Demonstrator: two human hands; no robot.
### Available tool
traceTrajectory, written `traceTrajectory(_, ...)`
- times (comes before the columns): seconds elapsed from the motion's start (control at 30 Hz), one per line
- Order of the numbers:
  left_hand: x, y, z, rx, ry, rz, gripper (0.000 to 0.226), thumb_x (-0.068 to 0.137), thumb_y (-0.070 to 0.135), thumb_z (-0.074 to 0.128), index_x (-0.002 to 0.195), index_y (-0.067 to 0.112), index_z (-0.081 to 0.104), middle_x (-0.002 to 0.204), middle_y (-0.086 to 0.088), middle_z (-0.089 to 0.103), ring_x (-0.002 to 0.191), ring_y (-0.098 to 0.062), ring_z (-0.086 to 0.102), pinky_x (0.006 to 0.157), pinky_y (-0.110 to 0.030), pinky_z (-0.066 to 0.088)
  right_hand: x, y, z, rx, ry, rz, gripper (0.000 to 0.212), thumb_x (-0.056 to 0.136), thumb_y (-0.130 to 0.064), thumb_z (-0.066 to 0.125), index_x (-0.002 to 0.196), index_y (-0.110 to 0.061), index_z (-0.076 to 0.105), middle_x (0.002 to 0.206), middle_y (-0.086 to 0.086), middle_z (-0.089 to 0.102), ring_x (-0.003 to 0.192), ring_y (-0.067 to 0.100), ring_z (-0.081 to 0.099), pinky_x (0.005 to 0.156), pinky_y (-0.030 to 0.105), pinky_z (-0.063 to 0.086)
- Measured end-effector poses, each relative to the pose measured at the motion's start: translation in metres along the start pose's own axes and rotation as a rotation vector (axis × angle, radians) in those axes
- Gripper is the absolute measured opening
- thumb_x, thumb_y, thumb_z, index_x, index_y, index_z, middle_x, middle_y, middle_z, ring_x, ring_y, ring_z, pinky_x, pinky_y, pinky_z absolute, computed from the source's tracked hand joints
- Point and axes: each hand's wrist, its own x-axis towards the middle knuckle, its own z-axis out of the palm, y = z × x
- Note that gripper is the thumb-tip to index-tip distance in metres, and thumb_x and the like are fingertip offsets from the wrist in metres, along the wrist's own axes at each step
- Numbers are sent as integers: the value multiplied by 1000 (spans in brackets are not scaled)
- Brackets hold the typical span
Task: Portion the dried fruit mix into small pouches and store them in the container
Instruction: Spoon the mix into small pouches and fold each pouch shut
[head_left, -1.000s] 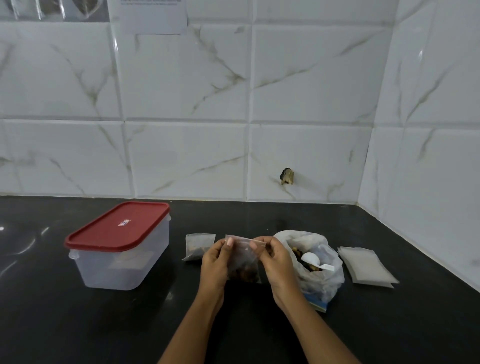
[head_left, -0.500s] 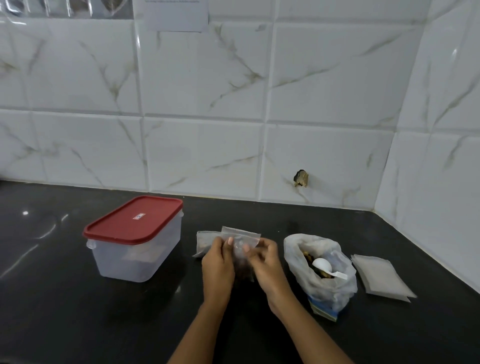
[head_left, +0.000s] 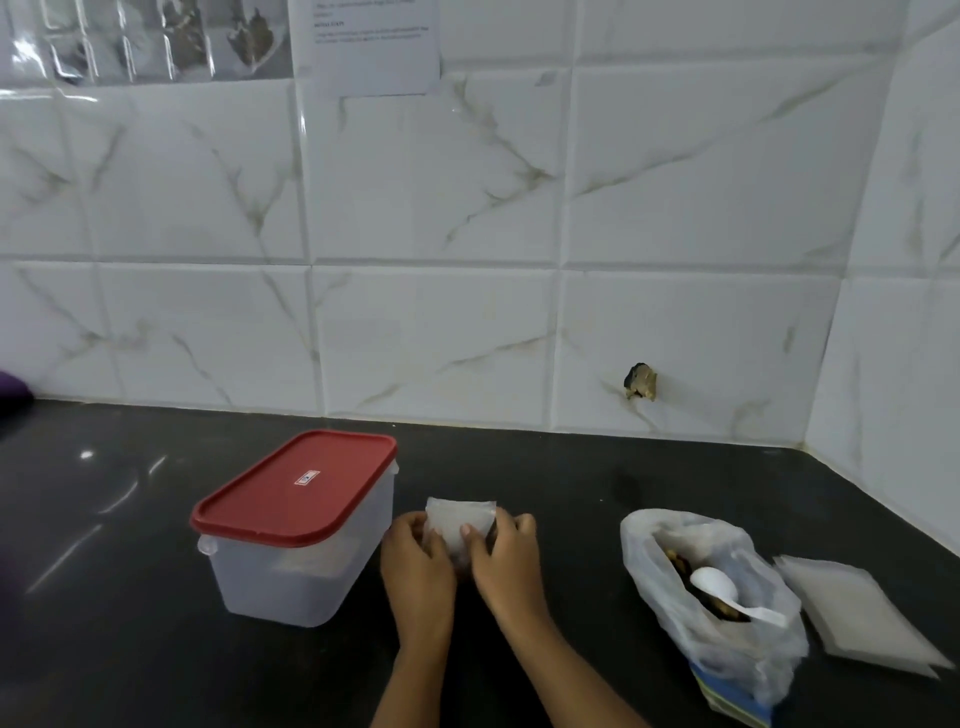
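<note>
Since a second ago both hands have lowered the pouch (head_left: 460, 525) to the bench (head_left: 571, 493). Left hand (head_left: 415, 558) and right hand (head_left: 506, 558) pinch it, probably sealing, at 3 o'clock from the container (head_left: 296, 525).

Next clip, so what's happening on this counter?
A person is portioning dried fruit. Both hands, left and right, hold a small clear pouch low over the black counter, beside the container, whose red lid is on. To the right, the open fruit bag has a white spoon resting in it, and a stack of empty pouches lies next to that.
</note>
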Motion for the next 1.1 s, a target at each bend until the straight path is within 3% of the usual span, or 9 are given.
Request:
traceTrajectory(0.17, 6, -3, 8, 242, -24, 17, 34, 90, 16, 54, 123, 11, 49, 130, -11, 48, 124, -26, 41, 105, -39, 37, 11, 8, 4, -38, -80, 18, 46, 93, -38, 49, 130, -12, 47, 123, 8, 50, 114, 20, 50, 97, 32, 45)
traceTrajectory(0.4, 6, -6, 8, 364, -82, 50, 36, 94, 18, 48, 129, 12, 46, 132, -10, 50, 123, -25, 46, 103, -38, 37, 8, 7, 1, -38, -123, 10, 42, 92, -40, 51, 120, -9, 56, 115, 10, 56, 110, 23, 53, 96, 35, 45)
traceTrajectory(0.6, -7, -1, 2, 524, 35, 229, 43, 94, 20, 45, 137, 19, 42, 144, -1, 42, 134, -20, 37, 111, -40, 26, -4, 1, -19, -139, -27, -110, 46, 99, -29, 38, 142, -13, 33, 137, 4, 40, 128, 20, 37, 103, 28, 37)
traceTrajectory(0.9, -30, 29, 21, 569, -42, 445, 51, 100, 26, 35, 148, 13, 24, 155, -1, 25, 144, -13, 18, 118, -29, 4, -13, -10, -71, -544, 146, -357, 45, 97, -29, 30, 134, -10, 47, 134, 4, 53, 127, 21, 46, 107, 35, 31)
traceTrajectory(1.1, -64, 72, 44, 514, -94, 524, 53, 99, 27, 34, 148, 9, 22, 156, -5, 23, 144, -16, 18, 118, -30, 7, -11, 1, -133, -663, 116, -315, 49, 100, -34, 28, 144, -13, 29, 152, 2, 30, 143, 16, 19, 118, 36, 2)
